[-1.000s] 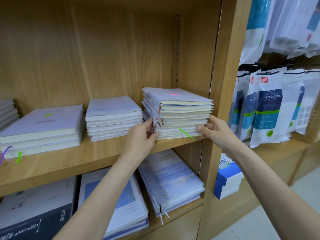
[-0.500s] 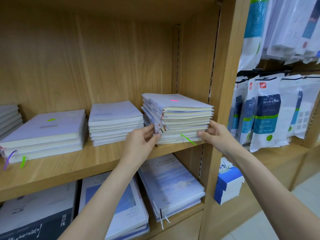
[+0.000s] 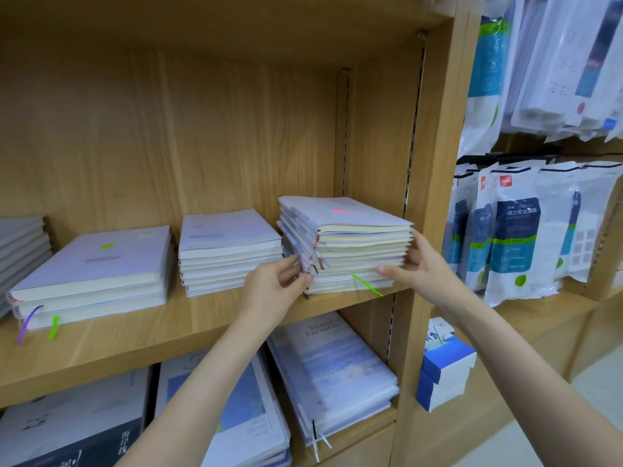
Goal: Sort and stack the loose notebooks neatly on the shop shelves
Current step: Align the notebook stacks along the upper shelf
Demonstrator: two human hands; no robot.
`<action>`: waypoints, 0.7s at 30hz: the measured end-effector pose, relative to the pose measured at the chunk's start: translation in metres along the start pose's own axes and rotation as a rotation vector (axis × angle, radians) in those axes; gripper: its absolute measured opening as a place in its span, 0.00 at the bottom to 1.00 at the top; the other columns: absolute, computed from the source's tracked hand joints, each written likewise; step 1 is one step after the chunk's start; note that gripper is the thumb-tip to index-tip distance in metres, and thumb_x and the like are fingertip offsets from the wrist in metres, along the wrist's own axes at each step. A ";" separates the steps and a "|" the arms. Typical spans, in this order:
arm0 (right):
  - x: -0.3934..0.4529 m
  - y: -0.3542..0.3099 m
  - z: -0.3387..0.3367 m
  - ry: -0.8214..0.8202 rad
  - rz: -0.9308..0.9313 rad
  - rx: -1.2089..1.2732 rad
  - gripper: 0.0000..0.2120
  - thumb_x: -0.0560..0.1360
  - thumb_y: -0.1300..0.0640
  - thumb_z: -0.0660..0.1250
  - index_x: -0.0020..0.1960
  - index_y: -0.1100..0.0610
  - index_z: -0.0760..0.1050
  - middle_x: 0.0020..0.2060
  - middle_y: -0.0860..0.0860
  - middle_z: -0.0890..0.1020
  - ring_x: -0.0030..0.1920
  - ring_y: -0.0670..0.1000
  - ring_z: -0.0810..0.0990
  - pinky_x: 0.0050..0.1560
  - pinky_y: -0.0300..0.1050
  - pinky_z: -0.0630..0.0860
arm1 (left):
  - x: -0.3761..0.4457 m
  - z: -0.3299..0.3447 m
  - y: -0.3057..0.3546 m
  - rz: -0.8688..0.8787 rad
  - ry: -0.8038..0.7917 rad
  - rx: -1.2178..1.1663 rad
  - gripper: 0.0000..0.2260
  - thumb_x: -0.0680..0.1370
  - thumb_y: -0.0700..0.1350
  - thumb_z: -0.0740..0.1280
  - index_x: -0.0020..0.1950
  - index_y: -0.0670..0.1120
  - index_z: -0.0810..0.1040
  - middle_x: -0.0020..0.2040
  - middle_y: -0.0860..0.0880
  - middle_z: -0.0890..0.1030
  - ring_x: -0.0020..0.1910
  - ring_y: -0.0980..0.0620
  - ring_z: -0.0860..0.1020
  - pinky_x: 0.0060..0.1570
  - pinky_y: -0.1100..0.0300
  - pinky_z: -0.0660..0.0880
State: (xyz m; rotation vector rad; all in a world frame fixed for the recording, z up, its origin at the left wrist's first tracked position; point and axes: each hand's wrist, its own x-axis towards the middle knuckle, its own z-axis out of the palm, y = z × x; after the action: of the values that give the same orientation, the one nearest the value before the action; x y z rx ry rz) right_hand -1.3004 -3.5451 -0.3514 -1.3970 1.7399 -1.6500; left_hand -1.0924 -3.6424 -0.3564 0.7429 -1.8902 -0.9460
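Note:
A tall stack of pale lilac notebooks (image 3: pixel 357 244) stands at the right end of the middle wooden shelf (image 3: pixel 188 318); its edges are slightly uneven and a pink tag lies on top. My left hand (image 3: pixel 274 284) pinches the stack's lower front-left corner by the spines. My right hand (image 3: pixel 416 266) grips the front-right corner, thumb along the front edge and fingers up the right side. A green ribbon (image 3: pixel 367 284) hangs from the stack's front. Two lower notebook stacks, a middle one (image 3: pixel 226 251) and a left one (image 3: pixel 97 271), lie further left.
The shelf's upright side panel (image 3: pixel 435 183) stands right behind the stack. More notebooks (image 3: pixel 333 369) lie on the shelf below. Packaged power strips (image 3: pixel 515 237) hang to the right, above blue and white boxes (image 3: pixel 445 375). Grey books (image 3: pixel 20 244) sit at the far left.
Both hands stay on the right-hand stack. My right fingers have slid higher up its right side, and the view has shifted a little; the stack has not visibly moved along the shelf.

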 end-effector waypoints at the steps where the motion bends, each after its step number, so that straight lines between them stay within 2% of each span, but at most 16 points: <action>1: 0.000 -0.005 -0.002 0.027 -0.015 0.042 0.42 0.67 0.54 0.74 0.75 0.48 0.54 0.65 0.46 0.72 0.58 0.42 0.75 0.56 0.38 0.74 | 0.000 -0.003 0.002 -0.030 -0.017 -0.036 0.19 0.75 0.39 0.68 0.66 0.46 0.73 0.53 0.50 0.82 0.49 0.64 0.76 0.42 0.82 0.67; 3: 0.004 -0.014 -0.005 0.045 -0.046 0.069 0.45 0.64 0.47 0.74 0.75 0.42 0.53 0.68 0.46 0.69 0.65 0.46 0.71 0.64 0.49 0.71 | 0.002 -0.009 0.012 -0.088 -0.084 -0.185 0.16 0.76 0.38 0.67 0.61 0.52 0.73 0.49 0.53 0.82 0.46 0.64 0.78 0.45 0.78 0.70; 4: 0.006 -0.017 -0.004 0.038 -0.051 0.033 0.43 0.63 0.43 0.73 0.73 0.41 0.56 0.67 0.45 0.70 0.66 0.47 0.70 0.65 0.50 0.70 | 0.002 -0.011 0.018 -0.127 -0.144 -0.287 0.12 0.77 0.38 0.66 0.57 0.51 0.74 0.50 0.52 0.82 0.48 0.61 0.79 0.51 0.73 0.72; 6: 0.008 -0.022 0.001 0.021 -0.056 -0.050 0.38 0.62 0.39 0.70 0.69 0.43 0.63 0.64 0.46 0.73 0.62 0.49 0.73 0.62 0.48 0.71 | 0.003 -0.013 0.029 -0.174 -0.226 -0.416 0.07 0.78 0.39 0.64 0.55 0.44 0.78 0.53 0.48 0.83 0.53 0.54 0.80 0.57 0.63 0.74; 10: 0.010 -0.024 0.004 -0.009 -0.065 -0.092 0.34 0.64 0.40 0.69 0.68 0.45 0.64 0.61 0.46 0.75 0.56 0.47 0.77 0.61 0.48 0.73 | 0.011 -0.012 0.044 -0.309 -0.173 -0.497 0.09 0.79 0.47 0.62 0.50 0.43 0.79 0.47 0.48 0.84 0.50 0.51 0.81 0.52 0.61 0.77; 12: 0.010 -0.022 0.004 -0.010 -0.077 -0.089 0.34 0.65 0.40 0.69 0.69 0.45 0.63 0.62 0.46 0.73 0.58 0.47 0.75 0.63 0.48 0.72 | 0.014 -0.011 0.046 -0.355 -0.136 -0.435 0.11 0.78 0.51 0.63 0.50 0.44 0.79 0.48 0.47 0.83 0.51 0.49 0.80 0.55 0.56 0.77; 14: 0.008 -0.017 0.004 0.009 -0.096 -0.090 0.39 0.64 0.41 0.71 0.71 0.44 0.59 0.66 0.46 0.70 0.64 0.47 0.71 0.67 0.49 0.68 | 0.014 -0.010 0.049 -0.392 -0.120 -0.417 0.11 0.77 0.52 0.65 0.49 0.45 0.78 0.46 0.47 0.81 0.51 0.48 0.79 0.57 0.54 0.76; 16: 0.004 -0.010 0.006 0.117 -0.196 -0.294 0.43 0.66 0.44 0.74 0.74 0.44 0.55 0.72 0.50 0.62 0.71 0.51 0.63 0.71 0.50 0.62 | 0.015 -0.012 0.052 -0.423 -0.116 -0.446 0.10 0.76 0.51 0.66 0.48 0.44 0.77 0.45 0.47 0.80 0.51 0.47 0.78 0.57 0.53 0.76; 18: 0.000 -0.005 0.008 0.287 -0.423 -0.659 0.43 0.66 0.43 0.74 0.74 0.44 0.56 0.75 0.57 0.54 0.75 0.57 0.52 0.71 0.58 0.55 | 0.015 -0.012 0.054 -0.437 -0.102 -0.472 0.09 0.75 0.49 0.68 0.48 0.43 0.77 0.45 0.46 0.79 0.51 0.45 0.78 0.56 0.52 0.76; 21: 0.000 -0.010 0.024 0.322 -0.707 -1.004 0.47 0.62 0.40 0.75 0.74 0.49 0.57 0.74 0.60 0.58 0.73 0.58 0.53 0.68 0.66 0.55 | 0.016 -0.011 0.054 -0.444 -0.064 -0.502 0.10 0.75 0.47 0.69 0.50 0.42 0.77 0.44 0.46 0.79 0.46 0.45 0.79 0.52 0.52 0.77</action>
State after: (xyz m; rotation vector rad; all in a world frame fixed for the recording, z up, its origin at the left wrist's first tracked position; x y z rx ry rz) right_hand -1.2774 -3.5568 -0.3483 -2.5199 2.6657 -1.3290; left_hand -1.0965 -3.6292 -0.3008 0.8380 -1.4624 -1.6613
